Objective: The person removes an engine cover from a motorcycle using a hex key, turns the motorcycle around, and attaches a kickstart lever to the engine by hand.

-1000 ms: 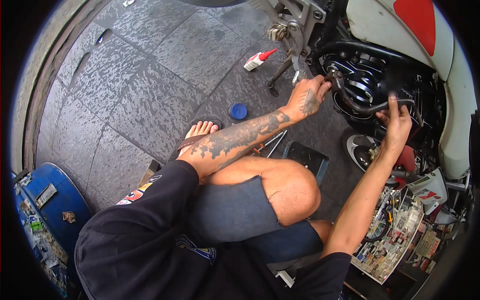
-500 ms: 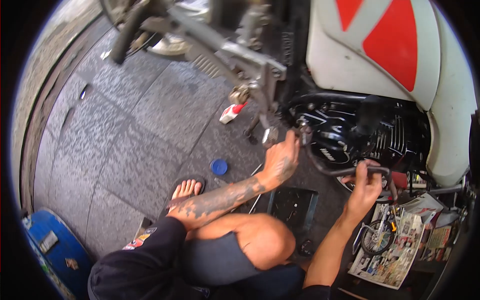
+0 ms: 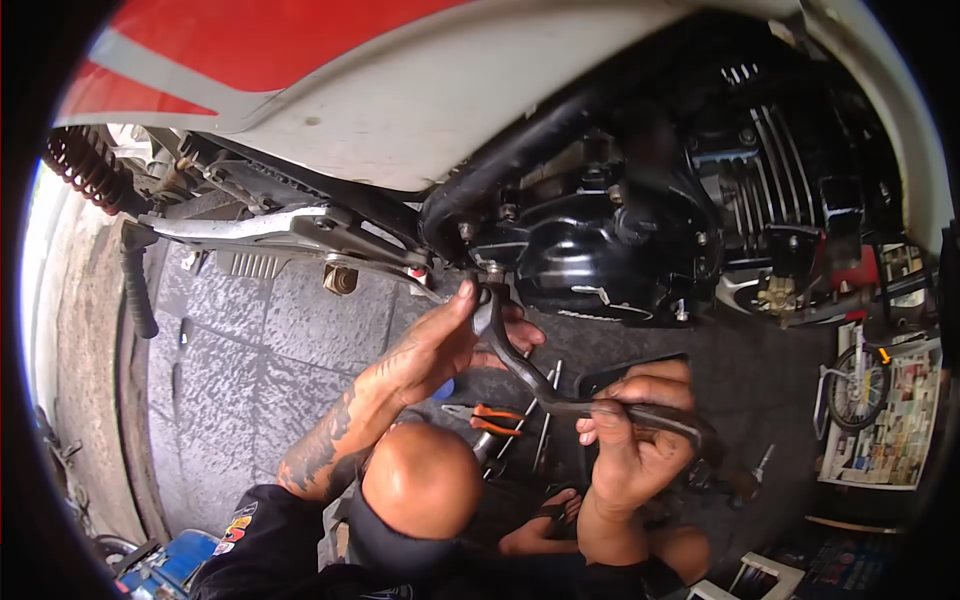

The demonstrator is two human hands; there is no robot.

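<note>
A dark curved metal lever [image 3: 530, 375] hangs from a shaft below the black engine [image 3: 590, 255]. My left hand [image 3: 455, 340] is wrapped round the lever's upper end, by the shaft, thumb on its near side and fingers behind it. Farther along, my right hand [image 3: 645, 430] grips the lever's lower arm between thumb and curled fingers. The lever's far tip sticks out to the right of that hand. Red and white body panels [image 3: 370, 110] of the motorcycle stand above the engine.
Orange-handled pliers [image 3: 497, 418] and metal rods lie on the floor beneath my hands, beside a dark tray [image 3: 590, 384]. A footpeg [image 3: 138, 290] hangs at the left. A newspaper-like sheet with a small wheel picture [image 3: 880, 420] is at the right. My knee [image 3: 422, 480] is close below.
The view has swung closer to the engine and tilted upward. Both hands remain on the lever, which now appears lower in front of the engine, with my left fingers wrapped behind its upper end.
</note>
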